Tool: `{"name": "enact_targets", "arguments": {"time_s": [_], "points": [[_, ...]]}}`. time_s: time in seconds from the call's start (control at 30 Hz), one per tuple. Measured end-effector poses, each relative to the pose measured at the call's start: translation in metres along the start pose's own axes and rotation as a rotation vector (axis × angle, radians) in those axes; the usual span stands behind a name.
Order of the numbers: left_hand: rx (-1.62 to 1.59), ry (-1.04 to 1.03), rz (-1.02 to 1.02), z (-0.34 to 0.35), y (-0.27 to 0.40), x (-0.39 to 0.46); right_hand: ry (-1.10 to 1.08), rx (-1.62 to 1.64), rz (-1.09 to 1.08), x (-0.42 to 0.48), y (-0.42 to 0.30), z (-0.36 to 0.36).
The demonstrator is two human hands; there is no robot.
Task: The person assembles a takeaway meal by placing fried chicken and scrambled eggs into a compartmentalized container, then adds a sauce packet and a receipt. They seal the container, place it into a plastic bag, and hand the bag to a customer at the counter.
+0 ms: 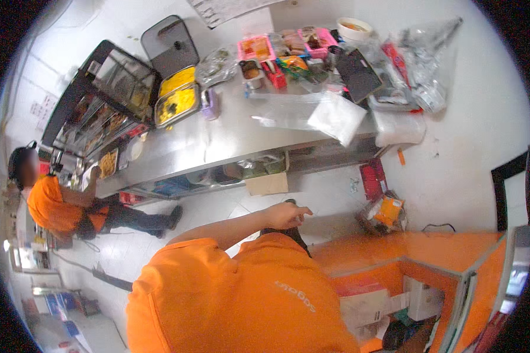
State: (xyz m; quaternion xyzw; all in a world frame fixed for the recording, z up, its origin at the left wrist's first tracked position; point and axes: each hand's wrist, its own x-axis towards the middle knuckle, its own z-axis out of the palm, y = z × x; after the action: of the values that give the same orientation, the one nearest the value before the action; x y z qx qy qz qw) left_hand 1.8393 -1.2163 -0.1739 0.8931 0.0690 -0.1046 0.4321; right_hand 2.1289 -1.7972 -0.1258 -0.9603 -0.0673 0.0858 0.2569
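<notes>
My left hand (pixel 288 215) hangs in front of my orange shirt (pixel 243 300), above the tiled floor. It holds nothing; the index finger is stretched out and the other fingers are loosely bent. My right hand cannot be made out; a blurred brown shape at the lower right may be part of my right forearm. Before me runs a long stainless-steel table (pixel 229 128). On it lie a white sheet or bag (pixel 338 117), clear plastic film (pixel 282 108), pink trays of food (pixel 256 47), a small metal container of brown food (pixel 251 73) and a black flat object (pixel 358 75).
Steel pans of yellow food (pixel 176 103) stand beside a glass display case (pixel 110 88). At the left a person in orange (pixel 55 205) works at the table. An orange counter (pixel 406 247) with filled shelves borders the right. A bag of wrappers (pixel 384 214) lies on the floor.
</notes>
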Motion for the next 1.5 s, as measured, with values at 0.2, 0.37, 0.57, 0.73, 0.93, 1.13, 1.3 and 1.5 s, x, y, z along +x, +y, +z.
{"name": "enact_targets", "arguments": {"time_s": [0.2, 0.37, 0.57, 0.73, 0.93, 1.13, 1.3, 1.5], "points": [[-0.028, 0.116, -0.06, -0.005, -0.042, -0.041, -0.104, 0.029, -0.005, -0.003, -0.02, 0.009], [-0.165, 0.25, -0.208, -0.011, -0.09, -0.072, -0.122, 0.168, 0.085, -0.053, 0.013, -0.056], [0.023, 0.385, -0.405, -0.007, -0.199, -0.169, -0.179, 0.494, 0.053, -0.153, -0.184, -0.093], [-0.323, 0.121, -0.55, -0.009, -0.298, -0.196, -0.498, 0.127, -0.229, -0.085, -0.313, -0.005], [-0.246, 0.06, -0.379, -0.086, -0.288, -0.116, -0.019, -0.408, -0.164, 0.023, -0.329, 0.047], [-0.007, -0.129, -0.205, -0.073, -0.396, -0.113, 0.088, -0.138, -0.087, -0.028, -0.343, 0.015], [-0.026, -0.208, -0.532, -0.083, -0.395, -0.102, -0.092, 0.068, 0.009, -0.091, -0.327, 0.042], [0.029, -0.325, -0.474, -0.131, -0.279, -0.061, -0.105, 0.051, 0.116, -0.159, -0.288, 0.05]]}}
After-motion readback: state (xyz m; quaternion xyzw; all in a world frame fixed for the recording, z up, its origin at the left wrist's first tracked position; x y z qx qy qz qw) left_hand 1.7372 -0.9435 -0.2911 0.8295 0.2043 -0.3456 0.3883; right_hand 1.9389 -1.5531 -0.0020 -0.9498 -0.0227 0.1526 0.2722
